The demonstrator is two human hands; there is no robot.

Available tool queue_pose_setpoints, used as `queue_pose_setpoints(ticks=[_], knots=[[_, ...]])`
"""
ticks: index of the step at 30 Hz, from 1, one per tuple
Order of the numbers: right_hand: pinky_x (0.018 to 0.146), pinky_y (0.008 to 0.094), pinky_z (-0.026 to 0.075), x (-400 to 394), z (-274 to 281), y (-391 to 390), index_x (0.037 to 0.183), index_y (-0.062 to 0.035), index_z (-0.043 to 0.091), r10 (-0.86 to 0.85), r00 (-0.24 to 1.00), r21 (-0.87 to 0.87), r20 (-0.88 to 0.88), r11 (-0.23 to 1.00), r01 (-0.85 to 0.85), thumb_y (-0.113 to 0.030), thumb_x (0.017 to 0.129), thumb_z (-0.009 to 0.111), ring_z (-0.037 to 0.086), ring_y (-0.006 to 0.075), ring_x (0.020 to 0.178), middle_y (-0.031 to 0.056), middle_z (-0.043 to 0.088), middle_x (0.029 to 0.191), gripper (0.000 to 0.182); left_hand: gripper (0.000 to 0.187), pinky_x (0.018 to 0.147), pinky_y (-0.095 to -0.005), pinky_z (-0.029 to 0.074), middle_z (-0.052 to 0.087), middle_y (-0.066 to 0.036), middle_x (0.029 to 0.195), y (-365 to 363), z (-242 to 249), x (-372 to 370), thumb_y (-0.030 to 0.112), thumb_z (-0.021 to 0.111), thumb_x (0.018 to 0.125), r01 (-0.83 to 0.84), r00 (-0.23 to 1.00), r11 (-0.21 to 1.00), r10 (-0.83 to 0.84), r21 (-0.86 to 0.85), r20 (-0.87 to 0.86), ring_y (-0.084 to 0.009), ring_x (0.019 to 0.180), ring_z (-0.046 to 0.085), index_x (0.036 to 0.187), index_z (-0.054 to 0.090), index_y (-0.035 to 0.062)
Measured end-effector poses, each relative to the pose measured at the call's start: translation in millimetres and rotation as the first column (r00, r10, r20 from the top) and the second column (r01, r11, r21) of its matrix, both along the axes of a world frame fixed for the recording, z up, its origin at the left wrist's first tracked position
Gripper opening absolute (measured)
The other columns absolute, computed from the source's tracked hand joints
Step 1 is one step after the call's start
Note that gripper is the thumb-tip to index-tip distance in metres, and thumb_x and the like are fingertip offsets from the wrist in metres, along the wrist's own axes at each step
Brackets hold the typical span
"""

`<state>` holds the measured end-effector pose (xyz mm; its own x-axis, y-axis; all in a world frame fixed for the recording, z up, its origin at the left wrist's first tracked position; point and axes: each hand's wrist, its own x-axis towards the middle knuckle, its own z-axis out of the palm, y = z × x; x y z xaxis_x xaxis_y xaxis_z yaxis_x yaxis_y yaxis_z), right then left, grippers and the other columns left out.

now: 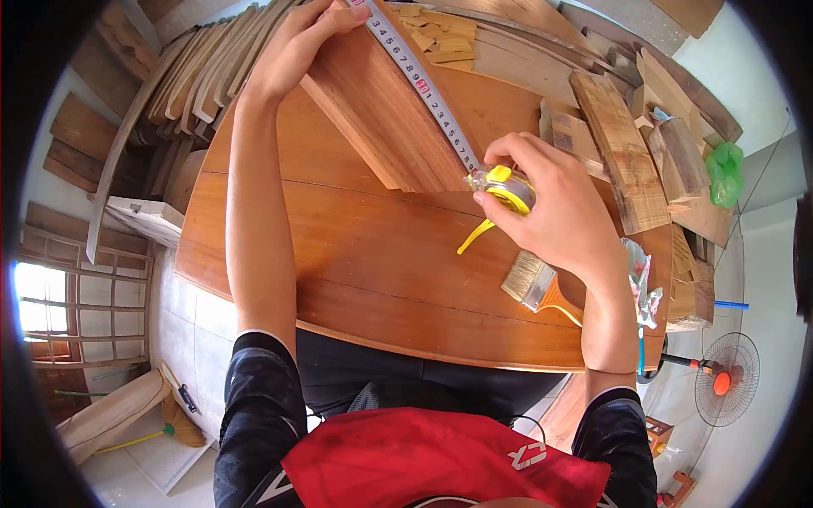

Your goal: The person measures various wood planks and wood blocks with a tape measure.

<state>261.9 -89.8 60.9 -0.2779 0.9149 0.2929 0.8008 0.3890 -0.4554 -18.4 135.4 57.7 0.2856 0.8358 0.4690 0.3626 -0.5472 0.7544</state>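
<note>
A reddish-brown wooden board (373, 110) with a grooved long edge lies slanted on the polished wooden table (381, 245). The silver blade of a tape measure (513, 188) runs along its right side. My right hand (555, 199) holds the yellow and clear tape case at the board's near end, thumb and fingers around it, its yellow strap hanging down. At the board's far end my left hand (309, 38) grips the wood, its thumb on the blade. The blade's tip and some left fingers are outside the view.
A wide paintbrush (535, 284) with an orange handle lies near my right forearm. Curved wooden pieces (207, 76) are stacked at the left back. Planks (622, 152) and a green plastic bag (724, 173) sit at the right. A fan (724, 381) stands beyond the table.
</note>
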Motion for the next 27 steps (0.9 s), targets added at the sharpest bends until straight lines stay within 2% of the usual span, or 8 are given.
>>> queue_pose_setpoints(ticks=[6,9,10,17,20,23,26,27], knots=[[0.076,0.0406,0.052,6,0,5,0.106,-0.0059,0.055,0.034,0.997,-0.111,-0.064,0.993,-0.041,-0.023,0.085,0.081,0.068,0.033,0.087,0.0124,0.068,0.099,0.038,0.058,0.104,-0.0331,0.037,0.064,-0.01,0.117,2,0,-2,0.05,0.064,0.094,0.032,0.999,0.999,-0.031,-0.044,0.028,-0.0204,0.112,0.054,0.122,0.067,0.0001],[0.079,0.0366,0.051,21,-14,14,0.109,-0.007,0.052,0.118,0.935,-0.273,-0.334,0.938,-0.215,-0.029,0.084,0.086,0.066,0.0245,0.088,0.0094,0.067,0.099,0.047,0.054,0.102,-0.032,0.038,0.065,-0.009,0.115,-3,4,-1,0.047,0.064,0.095,0.132,0.99,0.987,-0.126,-0.093,0.067,-0.0193,0.11,0.056,0.121,0.067,0.0008],[0.084,0.0343,0.051,28,-27,16,0.116,-0.0074,0.051,0.135,0.915,-0.241,-0.38,0.94,-0.239,-0.033,0.083,0.088,0.063,0.0187,0.093,0.0067,0.066,0.101,0.055,0.052,0.101,-0.0317,0.038,0.065,-0.008,0.114,-4,5,-1,0.046,0.064,0.095,0.137,0.989,0.987,-0.132,-0.082,0.064,-0.0189,0.109,0.056,0.121,0.068,0.001],[0.1,0.0352,0.049,18,-54,-9,0.136,-0.0077,0.051,-0.153,0.529,-0.433,-0.834,0.777,-0.457,-0.029,0.09,0.082,0.063,0.0174,0.113,0.0091,0.065,0.119,0.059,0.054,0.1,-0.0305,0.037,0.063,-0.006,0.108,8,-2,-7,0.048,0.064,0.093,0.115,0.993,0.99,-0.112,-0.077,0.04,-0.0182,0.108,0.055,0.12,0.067,0.0015],[0.102,0.0362,0.048,17,-51,-9,0.143,-0.0084,0.05,-0.101,0.566,-0.395,-0.818,0.814,-0.425,-0.022,0.092,0.08,0.062,0.0196,0.119,0.0088,0.064,0.126,0.062,0.06,0.101,-0.0315,0.036,0.06,-0.006,0.108,-2,-2,-4,0.052,0.064,0.092,-0.03,0.998,0.998,0.032,-0.05,0.053,-0.0191,0.11,0.054,0.121,0.066,-0.0005],[0.101,0.0363,0.049,14,-59,-7,0.146,-0.0094,0.049,0.022,0.712,-0.275,-0.701,0.914,-0.299,-0.02,0.09,0.079,0.063,0.0221,0.119,0.0089,0.063,0.131,0.065,0.062,0.101,-0.0348,0.037,0.061,-0.007,0.109,5,-7,-8,0.053,0.064,0.092,-0.062,0.996,0.996,0.066,-0.062,0.068,-0.02,0.114,0.053,0.122,0.065,-0.0018],[0.101,0.0363,0.049,16,-68,-10,0.146,-0.0101,0.049,0.076,0.773,-0.202,-0.63,0.945,-0.258,-0.019,0.088,0.079,0.063,0.0241,0.119,0.0098,0.063,0.135,0.066,0.06,0.103,-0.0356,0.034,0.06,-0.006,0.109,1,1,-7,0.053,0.063,0.093,0.097,0.993,0.984,-0.085,-0.152,0.084,-0.0194,0.114,0.051,0.118,0.066,-0.0007],[0.1,0.0363,0.05,17,-71,-11,0.146,-0.0103,0.05,0.084,0.782,-0.186,-0.617,0.951,-0.249,-0.019,0.088,0.079,0.063,0.0247,0.118,0.0103,0.063,0.135,0.066,0.052,0.102,-0.034,0.037,0.062,-0.007,0.112,-7,7,-1,0.044,0.062,0.095,0.139,0.987,0.982,-0.126,-0.129,0.103,-0.0188,0.113,0.054,0.12,0.065,-0.0014]])
